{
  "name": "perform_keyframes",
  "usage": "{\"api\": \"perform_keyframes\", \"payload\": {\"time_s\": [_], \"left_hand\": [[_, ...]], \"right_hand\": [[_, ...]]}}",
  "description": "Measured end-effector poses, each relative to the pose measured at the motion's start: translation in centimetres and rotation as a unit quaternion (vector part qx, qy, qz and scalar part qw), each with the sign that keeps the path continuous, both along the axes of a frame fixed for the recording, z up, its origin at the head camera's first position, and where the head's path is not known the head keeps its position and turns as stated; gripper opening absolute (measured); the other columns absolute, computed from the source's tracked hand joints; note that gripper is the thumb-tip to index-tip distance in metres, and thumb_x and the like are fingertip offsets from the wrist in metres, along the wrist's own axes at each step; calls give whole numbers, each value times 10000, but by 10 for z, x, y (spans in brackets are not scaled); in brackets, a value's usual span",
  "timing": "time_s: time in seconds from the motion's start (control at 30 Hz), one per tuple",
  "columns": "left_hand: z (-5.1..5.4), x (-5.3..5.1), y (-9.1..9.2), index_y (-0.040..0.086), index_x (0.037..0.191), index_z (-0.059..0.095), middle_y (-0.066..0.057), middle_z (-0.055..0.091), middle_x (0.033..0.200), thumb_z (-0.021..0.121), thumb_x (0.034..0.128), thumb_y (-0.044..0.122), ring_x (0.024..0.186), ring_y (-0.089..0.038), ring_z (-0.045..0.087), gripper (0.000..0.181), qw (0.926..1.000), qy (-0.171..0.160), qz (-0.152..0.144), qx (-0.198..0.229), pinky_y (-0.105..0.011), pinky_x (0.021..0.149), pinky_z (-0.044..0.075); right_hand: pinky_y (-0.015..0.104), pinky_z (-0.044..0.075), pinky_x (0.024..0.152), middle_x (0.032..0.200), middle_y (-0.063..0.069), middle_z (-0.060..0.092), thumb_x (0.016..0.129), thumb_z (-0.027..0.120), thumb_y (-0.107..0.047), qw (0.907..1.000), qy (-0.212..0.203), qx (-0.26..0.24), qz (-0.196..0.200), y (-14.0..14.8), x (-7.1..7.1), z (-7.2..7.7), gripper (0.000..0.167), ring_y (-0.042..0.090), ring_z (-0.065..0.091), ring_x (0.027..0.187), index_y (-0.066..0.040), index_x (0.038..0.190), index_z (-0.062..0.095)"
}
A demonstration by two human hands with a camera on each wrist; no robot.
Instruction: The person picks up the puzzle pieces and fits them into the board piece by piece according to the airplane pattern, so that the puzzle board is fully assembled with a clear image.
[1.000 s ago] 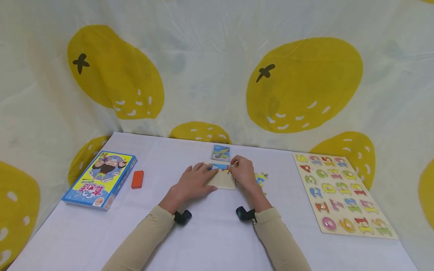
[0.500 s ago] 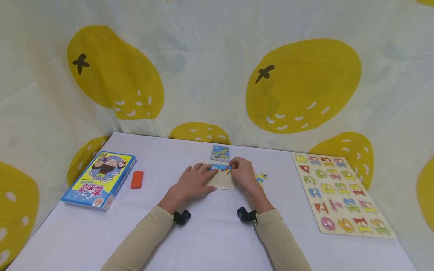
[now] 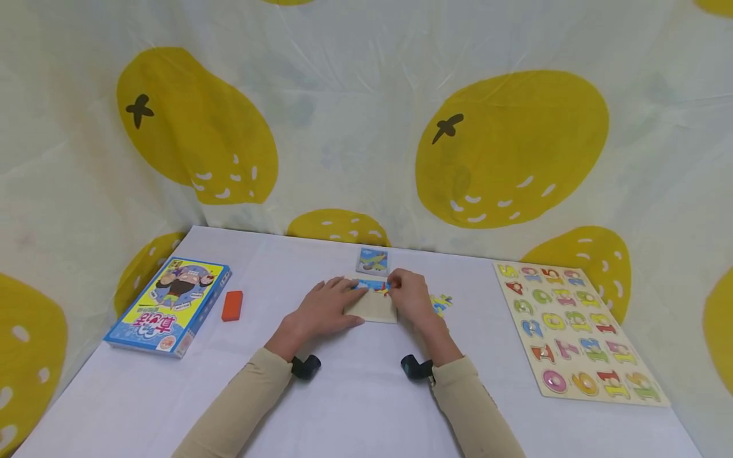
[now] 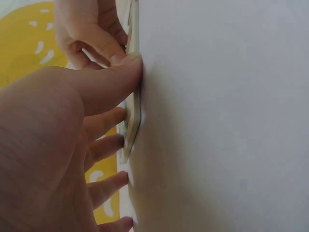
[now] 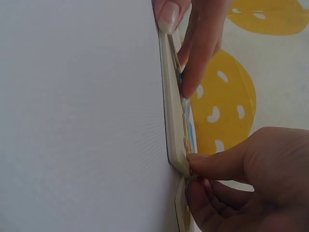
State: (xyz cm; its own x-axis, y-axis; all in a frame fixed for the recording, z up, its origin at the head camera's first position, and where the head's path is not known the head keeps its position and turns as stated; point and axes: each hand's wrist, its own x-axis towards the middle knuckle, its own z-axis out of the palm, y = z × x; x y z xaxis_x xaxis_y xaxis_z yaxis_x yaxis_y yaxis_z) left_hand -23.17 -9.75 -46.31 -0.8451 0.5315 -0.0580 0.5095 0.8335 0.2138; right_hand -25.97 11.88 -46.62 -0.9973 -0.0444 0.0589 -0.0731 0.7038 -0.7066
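Puzzle board [image 3: 378, 310] lies centrally, its left side under the spread left hand [image 3: 328, 308]. Right hand [image 3: 411, 300], slightly nearer than a second ago, pinches a small piece [image 5: 193, 178] at the far right corner; fitting appears unfinished.

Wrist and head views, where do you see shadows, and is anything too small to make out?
Left wrist view: a soft shadow spreads over the white tabletop beside the puzzle board; right wrist view: the tabletop looks dim and grey; head view: brighter, fairly even light, but the loose pieces are too small for detail.
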Motion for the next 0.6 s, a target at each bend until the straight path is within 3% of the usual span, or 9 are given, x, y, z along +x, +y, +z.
{"api": "perform_keyframes", "payload": {"time_s": [0.4,0.6], "left_hand": [[7,-3,-7,196,1479,491,23,413,1582,706,891,472,1462,-202,391,685,9990,-381,212,96,-416,1176,378],[12,1,-13,195,1476,496,49,437,1567,716,902,406,1474,-204,380,649,9982,-497,339,30,-423,1181,372]], "right_hand": [[274,473,673,846,84,661,839,672,20,9996,95,124,234,3,-2,0,150,201,566,802,-22,976,717],[279,466,678,834,72,656,835,672,13,9992,172,205,307,4,-4,-2,143,196,563,794,-36,960,720]]}}
